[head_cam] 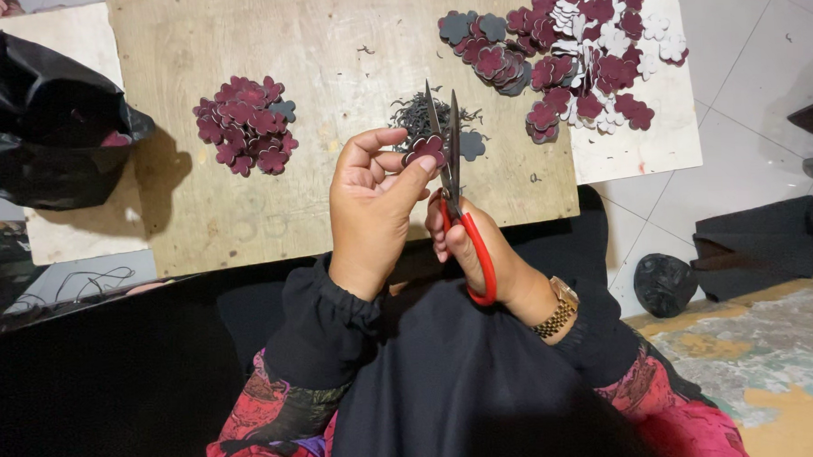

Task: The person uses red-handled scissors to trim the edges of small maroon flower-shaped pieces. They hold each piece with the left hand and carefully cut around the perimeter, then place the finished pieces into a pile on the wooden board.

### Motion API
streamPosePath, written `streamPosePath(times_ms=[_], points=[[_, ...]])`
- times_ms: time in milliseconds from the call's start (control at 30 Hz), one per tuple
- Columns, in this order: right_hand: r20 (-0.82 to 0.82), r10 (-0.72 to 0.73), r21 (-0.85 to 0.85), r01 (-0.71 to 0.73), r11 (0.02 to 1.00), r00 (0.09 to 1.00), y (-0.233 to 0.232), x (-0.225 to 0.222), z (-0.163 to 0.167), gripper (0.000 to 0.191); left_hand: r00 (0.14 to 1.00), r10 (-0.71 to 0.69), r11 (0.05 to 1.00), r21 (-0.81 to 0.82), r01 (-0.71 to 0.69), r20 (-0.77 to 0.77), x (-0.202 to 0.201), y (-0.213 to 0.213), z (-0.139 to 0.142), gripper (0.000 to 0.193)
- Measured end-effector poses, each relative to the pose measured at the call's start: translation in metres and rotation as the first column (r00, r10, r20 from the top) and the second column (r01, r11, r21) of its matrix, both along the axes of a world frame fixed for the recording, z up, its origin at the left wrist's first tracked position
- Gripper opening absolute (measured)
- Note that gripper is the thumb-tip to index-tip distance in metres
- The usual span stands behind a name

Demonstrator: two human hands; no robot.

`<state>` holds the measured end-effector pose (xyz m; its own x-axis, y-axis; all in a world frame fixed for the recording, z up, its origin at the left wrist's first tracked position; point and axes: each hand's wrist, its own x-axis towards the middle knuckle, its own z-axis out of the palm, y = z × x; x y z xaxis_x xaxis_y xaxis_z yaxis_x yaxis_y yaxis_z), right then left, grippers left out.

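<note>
- Head view: left hand (370,207) pinches a maroon flower-shaped piece (424,150) between thumb and fingertips, just above frame centre.
- Right hand (479,253) has its fingers closed through the red-handled scissors (455,191), blades slightly parted, touching the piece at its 3 o'clock.
- Wooden board (328,42): small maroon pile (245,126) at 10 o'clock, larger heap (572,56) at 1 o'clock.
- Black bag (42,115) at 9 o'clock.

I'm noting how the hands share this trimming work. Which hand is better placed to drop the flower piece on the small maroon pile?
Probably the left hand: it pinches the flower piece, and the small maroon pile lies on its side. The right hand holds the red-handled scissors.
</note>
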<state>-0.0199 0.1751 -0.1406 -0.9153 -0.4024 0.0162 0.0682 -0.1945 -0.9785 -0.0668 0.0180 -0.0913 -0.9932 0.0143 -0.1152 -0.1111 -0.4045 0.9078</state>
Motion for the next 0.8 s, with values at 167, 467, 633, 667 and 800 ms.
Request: streamPosePath(times_ms=[167, 467, 633, 667, 800], points=[[0.002, 0.014, 0.011, -0.014, 1.000, 1.000, 0.000, 0.002, 0.000, 0.065, 1.000, -0.006, 0.999, 0.044, 0.006, 0.001, 0.000, -0.004, 0.000, 0.038], [0.107, 0.077, -0.085, -0.069, 0.994, 0.991, -0.001, 0.003, 0.004, 0.064, 0.999, -0.014, 0.996, 0.091, 0.017, -0.038, 0.000, -0.007, -0.003, 0.040], [0.156, 0.115, -0.103, -0.100, 0.990, 0.981, -0.001, 0.004, 0.004, 0.065, 0.999, -0.017, 0.994, 0.107, 0.022, -0.051, -0.002, -0.014, -0.004, 0.043], [0.170, 0.124, -0.110, -0.107, 0.988, 0.978, 0.000, 0.004, 0.004, 0.065, 0.999, -0.019, 0.995, 0.102, 0.025, -0.050, -0.002, -0.014, -0.004, 0.044], [0.189, 0.150, -0.124, -0.128, 0.984, 0.971, 0.003, 0.003, 0.002, 0.063, 0.998, -0.030, 0.995, 0.091, 0.034, -0.053, -0.004, -0.016, -0.004, 0.045]])
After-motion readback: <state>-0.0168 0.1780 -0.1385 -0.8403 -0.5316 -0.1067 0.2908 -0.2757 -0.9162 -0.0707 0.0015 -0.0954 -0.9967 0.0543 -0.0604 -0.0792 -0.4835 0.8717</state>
